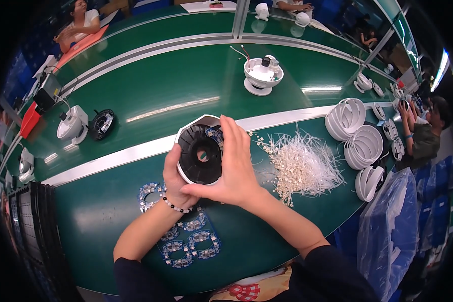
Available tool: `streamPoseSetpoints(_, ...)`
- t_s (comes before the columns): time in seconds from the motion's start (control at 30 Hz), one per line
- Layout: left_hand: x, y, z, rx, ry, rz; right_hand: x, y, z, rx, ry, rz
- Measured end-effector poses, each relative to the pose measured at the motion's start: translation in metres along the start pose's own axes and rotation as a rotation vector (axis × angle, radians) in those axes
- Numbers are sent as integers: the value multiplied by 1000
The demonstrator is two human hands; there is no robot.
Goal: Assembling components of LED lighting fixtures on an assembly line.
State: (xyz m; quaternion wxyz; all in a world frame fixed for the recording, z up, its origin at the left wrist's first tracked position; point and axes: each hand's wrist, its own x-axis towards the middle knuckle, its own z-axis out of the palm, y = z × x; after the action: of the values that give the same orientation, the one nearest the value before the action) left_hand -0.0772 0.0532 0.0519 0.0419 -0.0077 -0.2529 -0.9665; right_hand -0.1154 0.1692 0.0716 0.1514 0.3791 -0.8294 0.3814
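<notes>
Currently, a stack of black trays [30, 221] bounds the green workbench [93, 216] on the left. Green surface shows between those trays and the left forearm [143, 229], and again to the right of the right forearm [282, 219]. A pale rail [136, 149] crosses behind the hands, and the near edge curves up at the right toward a clear plastic bag [387, 226].

The round white housing with its black ribbed inside [194, 158] is held up over the middle of the workbench. The left hand [174, 176] is clamped on its left and near sides; the right hand [236, 163] is clamped on its right, its thumb reaching across below the near rim to the left hand. The housing's hollow face points up toward the head, a hole at its centre. Its long axis cannot be told, since the right hand covers one side. A small blue board [215, 133] sits inside, by the right fingers.

Beyond the rail at left stand a white unit [71, 126] and a black disc [101, 125]. Ring-shaped blue circuit boards [190, 247] lie under and beside the left wrist. Farther back is a white bowl-shaped unit [261, 79]. A pile of white strips [309, 163] with small beige pieces [284, 178] lies right of the right hand, and stacked white rings [355, 153] stand past it.
</notes>
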Motion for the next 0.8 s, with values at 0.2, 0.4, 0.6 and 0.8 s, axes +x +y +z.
streamPoseSetpoints(0.2, 0, 5, 1, 53, 20, -3, -3, -1, 20, 85, 84, 105)
streamPoseSetpoints(0.4, 29, -1, -16, 53, 121, -200, -23, 36, 6, 118, 98, -48)
streamPoseSetpoints(0.6, 69, 47, -49, 349, 321, -247, -58, 53, -99, -259, 160, -65)
streamPoseSetpoints(0.8, 163, 69, -100, 383, 330, 3, -133, 121, -195, -735, 335, 240)
